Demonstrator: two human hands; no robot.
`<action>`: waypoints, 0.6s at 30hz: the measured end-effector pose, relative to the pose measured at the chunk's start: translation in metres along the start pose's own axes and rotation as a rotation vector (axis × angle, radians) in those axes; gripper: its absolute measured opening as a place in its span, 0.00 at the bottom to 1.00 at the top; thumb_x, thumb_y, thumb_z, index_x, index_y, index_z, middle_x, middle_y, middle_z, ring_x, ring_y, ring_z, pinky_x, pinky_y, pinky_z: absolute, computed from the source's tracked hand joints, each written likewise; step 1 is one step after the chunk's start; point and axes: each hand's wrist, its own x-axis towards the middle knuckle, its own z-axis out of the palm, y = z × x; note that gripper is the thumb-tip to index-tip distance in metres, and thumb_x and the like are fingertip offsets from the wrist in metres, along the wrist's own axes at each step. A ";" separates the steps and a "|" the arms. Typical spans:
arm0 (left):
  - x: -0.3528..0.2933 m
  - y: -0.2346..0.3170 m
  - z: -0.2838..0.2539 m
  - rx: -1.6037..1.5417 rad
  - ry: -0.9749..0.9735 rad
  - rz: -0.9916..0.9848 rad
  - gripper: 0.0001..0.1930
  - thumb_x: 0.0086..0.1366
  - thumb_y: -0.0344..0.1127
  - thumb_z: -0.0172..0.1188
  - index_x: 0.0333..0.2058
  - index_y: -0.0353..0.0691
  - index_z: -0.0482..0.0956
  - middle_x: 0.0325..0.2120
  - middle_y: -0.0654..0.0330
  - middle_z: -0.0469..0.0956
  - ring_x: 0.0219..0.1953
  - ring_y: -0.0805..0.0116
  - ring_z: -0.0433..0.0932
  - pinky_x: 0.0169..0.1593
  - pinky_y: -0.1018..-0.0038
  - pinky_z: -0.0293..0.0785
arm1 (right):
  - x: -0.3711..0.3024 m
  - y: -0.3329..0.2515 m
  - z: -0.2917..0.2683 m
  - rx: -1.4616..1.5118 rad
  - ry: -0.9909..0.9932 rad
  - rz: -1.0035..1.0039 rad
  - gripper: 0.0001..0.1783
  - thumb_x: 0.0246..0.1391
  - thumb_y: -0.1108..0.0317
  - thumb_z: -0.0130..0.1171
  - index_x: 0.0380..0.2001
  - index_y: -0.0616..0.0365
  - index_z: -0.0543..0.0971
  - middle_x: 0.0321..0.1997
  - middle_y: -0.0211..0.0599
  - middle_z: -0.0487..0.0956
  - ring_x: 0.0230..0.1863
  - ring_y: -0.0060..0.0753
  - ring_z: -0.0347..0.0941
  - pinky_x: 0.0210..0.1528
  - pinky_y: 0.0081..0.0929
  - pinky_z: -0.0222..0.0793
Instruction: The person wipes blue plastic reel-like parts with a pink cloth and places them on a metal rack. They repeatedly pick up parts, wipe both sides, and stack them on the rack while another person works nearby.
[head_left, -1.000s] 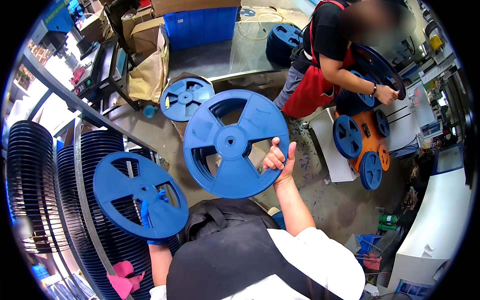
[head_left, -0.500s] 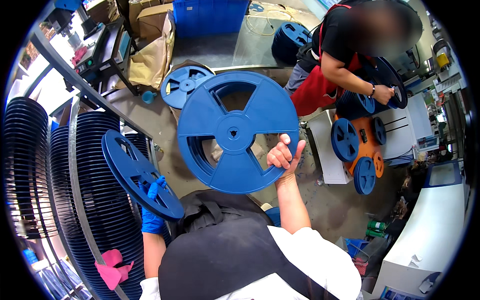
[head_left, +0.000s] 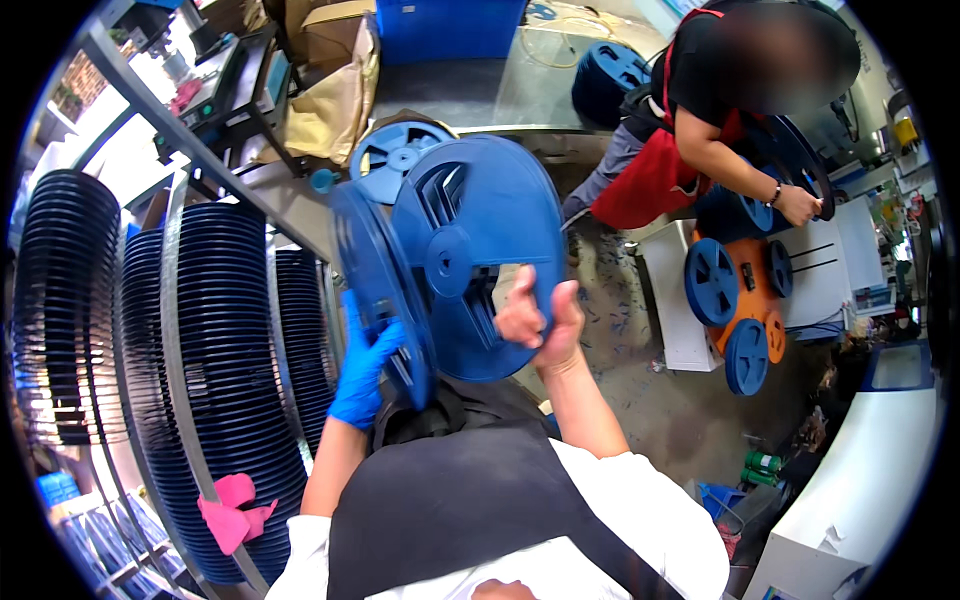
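Note:
My right hand (head_left: 545,325), bare, grips several blue plastic reels (head_left: 505,215) held together face to face. Its fingers curl at a cut-out window and the thumb is at the outer rim. My left hand (head_left: 365,375), in a blue glove, holds another blue reel (head_left: 365,270) by its lower part, with some fingertips hidden behind it. That reel is tilted nearly edge-on, close against the left side of the stack; motion blur hides whether they touch.
Tall racks of upright dark blue reels (head_left: 235,380) stand at left, with a pink cloth (head_left: 232,512) on a post. Ahead, another reel (head_left: 400,150) lies flat. At right, a co-worker (head_left: 695,130) handles reels beside an orange fixture (head_left: 757,290); a white cabinet (head_left: 850,470) stands nearer.
My left hand has brought its reel rightward and up, from beside the rack to the stack. The stack in my right hand has shifted slightly left and turned toward that reel.

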 end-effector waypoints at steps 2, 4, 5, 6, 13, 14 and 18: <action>0.011 -0.028 0.008 -0.069 -0.145 -0.034 0.48 0.60 0.41 0.65 0.69 0.50 0.38 0.47 0.53 0.74 0.45 0.63 0.75 0.49 0.68 0.73 | 0.008 0.032 0.033 -0.285 -0.020 0.108 0.32 0.52 0.37 0.57 0.41 0.58 0.69 0.16 0.25 0.63 0.13 0.17 0.57 0.19 0.17 0.54; 0.016 -0.052 0.007 -0.242 -0.244 -0.132 0.25 0.63 0.43 0.59 0.53 0.44 0.59 0.31 0.56 0.75 0.32 0.65 0.77 0.31 0.73 0.74 | 0.005 0.066 0.047 -0.425 0.040 0.205 0.30 0.52 0.46 0.61 0.43 0.62 0.68 0.20 0.29 0.67 0.16 0.20 0.62 0.18 0.17 0.59; 0.014 -0.059 0.006 -0.376 -0.279 -0.203 0.13 0.66 0.44 0.54 0.38 0.40 0.74 0.19 0.58 0.75 0.22 0.67 0.77 0.18 0.77 0.72 | 0.004 0.071 0.056 -0.540 0.009 0.280 0.27 0.55 0.53 0.61 0.48 0.62 0.66 0.25 0.32 0.70 0.18 0.17 0.63 0.19 0.17 0.60; 0.008 -0.065 0.002 -0.493 -0.298 -0.249 0.12 0.66 0.43 0.55 0.40 0.40 0.73 0.21 0.58 0.75 0.24 0.67 0.77 0.20 0.76 0.73 | 0.003 0.075 0.066 -0.547 -0.031 0.288 0.27 0.55 0.53 0.61 0.47 0.62 0.66 0.25 0.31 0.70 0.19 0.18 0.64 0.21 0.18 0.61; -0.022 -0.035 0.002 -0.617 -0.260 -0.179 0.19 0.62 0.35 0.58 0.51 0.40 0.67 0.36 0.56 0.75 0.37 0.64 0.77 0.37 0.73 0.76 | 0.004 0.084 0.062 -1.107 -0.211 0.112 0.41 0.53 0.48 0.60 0.59 0.70 0.61 0.40 0.50 0.78 0.38 0.34 0.78 0.43 0.29 0.72; -0.018 -0.032 0.003 -0.609 -0.253 -0.143 0.21 0.61 0.34 0.59 0.52 0.40 0.66 0.38 0.55 0.76 0.39 0.63 0.78 0.39 0.72 0.77 | 0.006 0.061 0.076 -1.166 -0.179 0.256 0.38 0.52 0.51 0.62 0.56 0.69 0.64 0.46 0.53 0.77 0.47 0.37 0.76 0.51 0.32 0.69; 0.001 -0.042 -0.029 -0.677 -0.284 -0.119 0.32 0.60 0.29 0.59 0.62 0.39 0.59 0.53 0.52 0.70 0.53 0.58 0.73 0.55 0.64 0.73 | 0.004 0.031 0.064 -0.692 0.104 0.317 0.23 0.59 0.64 0.55 0.54 0.61 0.65 0.38 0.44 0.78 0.39 0.35 0.79 0.42 0.28 0.74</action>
